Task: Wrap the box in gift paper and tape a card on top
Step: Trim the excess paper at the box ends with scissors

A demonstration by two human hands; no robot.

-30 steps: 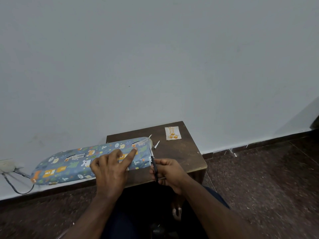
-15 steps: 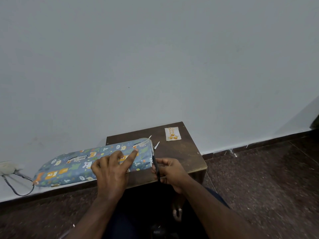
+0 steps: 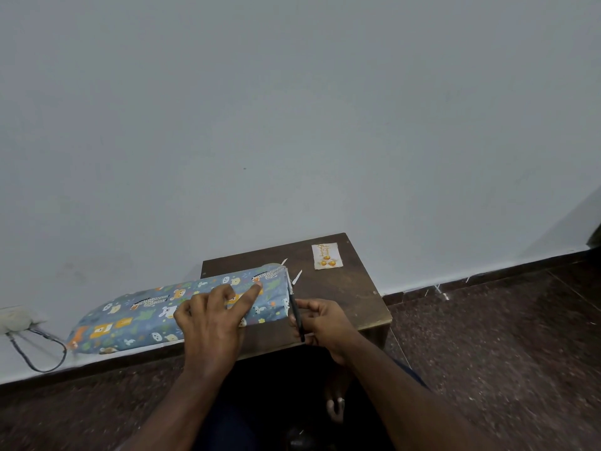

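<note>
A: Where, the box (image 3: 156, 315)?
B: Lying long-ways, already covered in blue gift paper (image 3: 107, 330) printed with cartoon animals. Right end resting on the dark wooden tabletop (image 3: 341, 294); left end jutting well out past the tabletop's left edge, over the floor (image 3: 504, 336) by the wall (image 3: 292, 109).

A: And the 2 hands?
B: Left hand (image 3: 213, 320) laid flat on top of the wrapped box near its right end, fingers straight and spread, index finger reaching toward the far right corner. Pressing down, not curled round anything. Right hand (image 3: 320, 323) just beside the box's right end, fingers curled round a thin dark tool (image 3: 297, 317). Scissors or a blade? Cannot tell. Tip pointing up along the paper's edge at that end.

A: The card?
B: Small pale card (image 3: 327, 255) with orange marks, flat at the tabletop's far right corner, well apart from the box. Untaped, nothing touching it.

A: Anything else on the tabletop?
B: 2 small white slivers (image 3: 296, 277) just beyond the box's right end, maybe paper or tape.

A: Around the edges?
B: White socket (image 3: 14, 319) low on the wall at far left, dark cable (image 3: 39, 353) looping down from it. Speckled dark floor with a dark skirting strip along the wall.
</note>
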